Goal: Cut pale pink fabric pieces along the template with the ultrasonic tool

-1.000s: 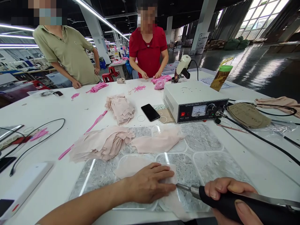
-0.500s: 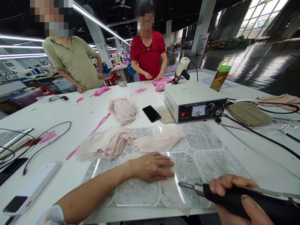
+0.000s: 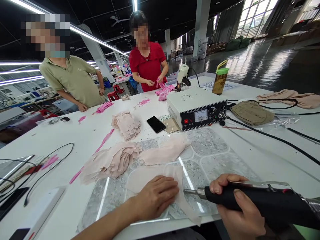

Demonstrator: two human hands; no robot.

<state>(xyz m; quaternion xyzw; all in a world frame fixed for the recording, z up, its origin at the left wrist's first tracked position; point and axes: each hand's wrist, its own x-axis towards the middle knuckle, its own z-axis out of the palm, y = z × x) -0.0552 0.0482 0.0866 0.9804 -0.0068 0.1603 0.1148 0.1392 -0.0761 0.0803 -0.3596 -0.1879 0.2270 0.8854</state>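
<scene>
Currently, the thin pale fabric piece (image 3: 142, 178) lies on the near side of the control box (image 3: 195, 106), spread on a grey-patterned mat (image 3: 217, 165). Left hand (image 3: 158, 196): grip flattened, fingers together, pressing the fabric down, nothing enclosed. Right hand (image 3: 238, 206): grip closed round the black handpiece (image 3: 265, 201), nearer than the box and to its right. Metal tip (image 3: 191, 192) points left at the fabric's right edge; contact cannot be told.

Risks, as judged:
1. Tip sits just beside the left fingertips. A slip of either hand could bring it against skin; main hazard.
2. Fabric looks light, mat glossy. Uneven pressure could let the cloth creep or pucker near the tip.
3. Black cable (image 3: 275, 141) leaves the box's right front. If joined to the handpiece (join not seen), drag could pull the tip off line.
</scene>
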